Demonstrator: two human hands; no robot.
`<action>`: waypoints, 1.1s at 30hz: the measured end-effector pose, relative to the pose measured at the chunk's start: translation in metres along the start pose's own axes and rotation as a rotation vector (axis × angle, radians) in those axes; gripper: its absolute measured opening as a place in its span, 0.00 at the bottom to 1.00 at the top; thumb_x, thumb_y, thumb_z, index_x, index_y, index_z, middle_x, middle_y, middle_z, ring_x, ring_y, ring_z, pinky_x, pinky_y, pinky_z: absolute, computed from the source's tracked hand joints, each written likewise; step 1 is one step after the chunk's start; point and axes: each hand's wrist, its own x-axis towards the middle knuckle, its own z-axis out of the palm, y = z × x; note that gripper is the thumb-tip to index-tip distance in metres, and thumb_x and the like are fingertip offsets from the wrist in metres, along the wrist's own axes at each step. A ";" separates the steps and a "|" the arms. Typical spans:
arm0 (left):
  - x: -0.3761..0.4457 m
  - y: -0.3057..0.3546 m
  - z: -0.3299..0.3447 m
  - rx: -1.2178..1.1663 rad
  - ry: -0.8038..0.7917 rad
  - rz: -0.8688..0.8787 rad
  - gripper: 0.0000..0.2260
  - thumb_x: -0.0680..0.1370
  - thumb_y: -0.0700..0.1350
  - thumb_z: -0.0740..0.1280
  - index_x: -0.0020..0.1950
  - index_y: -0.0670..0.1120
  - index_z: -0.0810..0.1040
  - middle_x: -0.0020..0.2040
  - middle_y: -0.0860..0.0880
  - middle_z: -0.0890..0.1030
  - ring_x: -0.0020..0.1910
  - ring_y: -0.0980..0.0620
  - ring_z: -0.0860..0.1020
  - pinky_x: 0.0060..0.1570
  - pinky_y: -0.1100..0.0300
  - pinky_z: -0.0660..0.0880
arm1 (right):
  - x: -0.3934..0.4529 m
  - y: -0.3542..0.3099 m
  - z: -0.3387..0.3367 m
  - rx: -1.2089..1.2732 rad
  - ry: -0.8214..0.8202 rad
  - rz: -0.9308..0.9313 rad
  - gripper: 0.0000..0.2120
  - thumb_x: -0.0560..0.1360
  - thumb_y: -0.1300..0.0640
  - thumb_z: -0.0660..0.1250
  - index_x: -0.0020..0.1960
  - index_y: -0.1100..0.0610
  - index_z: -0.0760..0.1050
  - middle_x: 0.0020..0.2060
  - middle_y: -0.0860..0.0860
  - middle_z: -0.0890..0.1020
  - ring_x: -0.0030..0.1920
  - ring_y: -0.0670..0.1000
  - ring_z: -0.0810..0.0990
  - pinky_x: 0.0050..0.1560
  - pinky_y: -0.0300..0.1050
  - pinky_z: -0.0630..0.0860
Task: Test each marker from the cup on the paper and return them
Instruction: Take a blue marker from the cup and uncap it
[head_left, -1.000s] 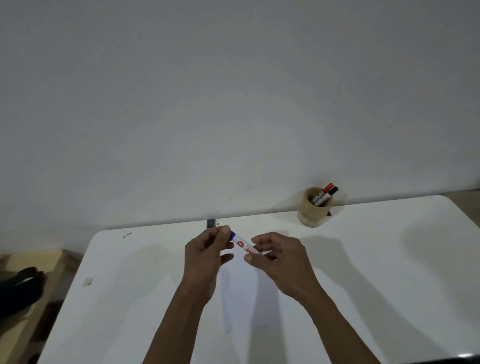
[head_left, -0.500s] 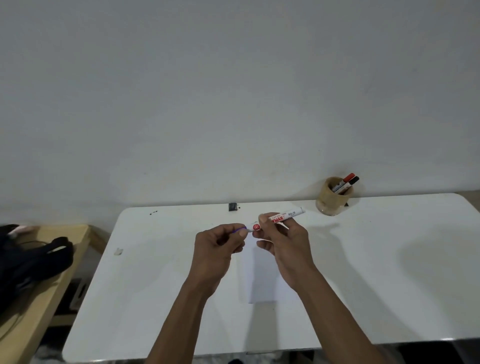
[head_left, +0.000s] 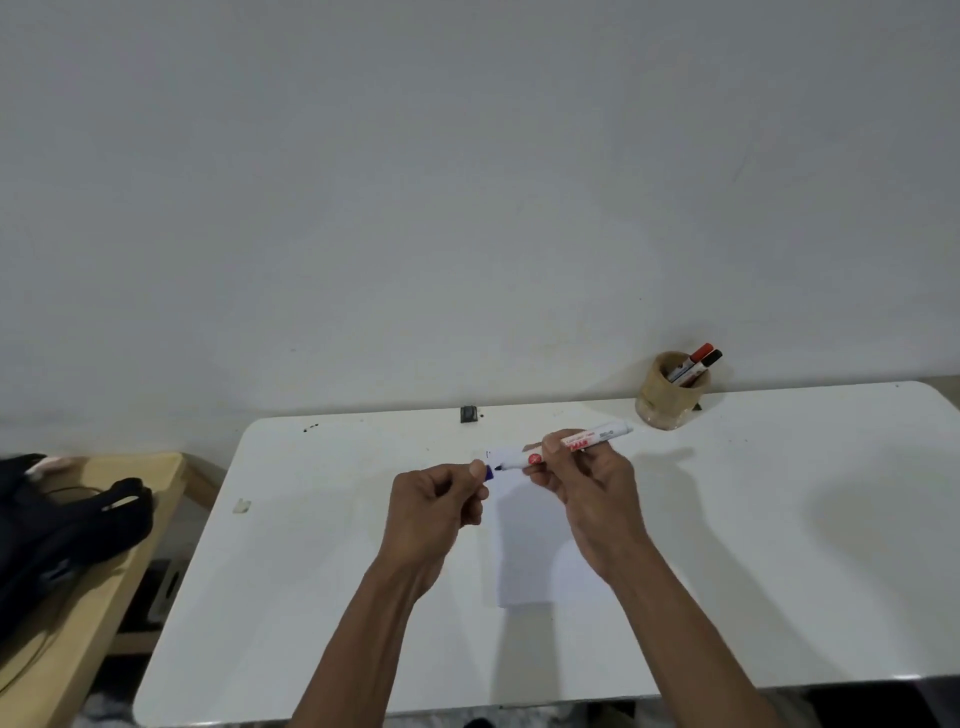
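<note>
Blue cap (head_left: 489, 473) off now, pulled clear of the marker (head_left: 576, 445) since a second ago.

Pinched in the left hand (head_left: 435, 512), just beside the bared tip; white barrel gripped by the right hand (head_left: 587, 486), held level above the paper (head_left: 524, 561) on the white table (head_left: 779, 545); ready, by the look of it, for a test stroke; red and black markers (head_left: 696, 364) waiting in the wooden cup (head_left: 665, 400), well apart at the back right; no ink seen on the sheet yet.
</note>
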 end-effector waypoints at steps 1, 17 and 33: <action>0.003 -0.002 -0.004 -0.008 0.018 -0.018 0.09 0.77 0.42 0.71 0.39 0.39 0.84 0.28 0.48 0.78 0.28 0.51 0.72 0.35 0.60 0.76 | 0.004 -0.004 -0.004 0.034 0.014 -0.007 0.05 0.79 0.61 0.68 0.50 0.63 0.79 0.40 0.56 0.87 0.42 0.52 0.86 0.49 0.44 0.83; 0.093 -0.050 -0.002 0.609 0.319 0.007 0.03 0.75 0.40 0.71 0.47 0.42 0.83 0.37 0.49 0.82 0.37 0.50 0.79 0.44 0.61 0.72 | 0.032 0.022 -0.030 0.035 0.114 0.183 0.06 0.73 0.68 0.74 0.44 0.59 0.80 0.37 0.56 0.85 0.38 0.56 0.84 0.39 0.46 0.79; 0.150 -0.086 0.010 0.825 0.291 -0.099 0.14 0.77 0.39 0.66 0.62 0.42 0.78 0.52 0.43 0.82 0.52 0.45 0.79 0.52 0.61 0.69 | 0.079 0.031 -0.053 -0.025 0.014 0.244 0.07 0.73 0.70 0.74 0.43 0.60 0.81 0.37 0.56 0.85 0.40 0.55 0.85 0.39 0.42 0.81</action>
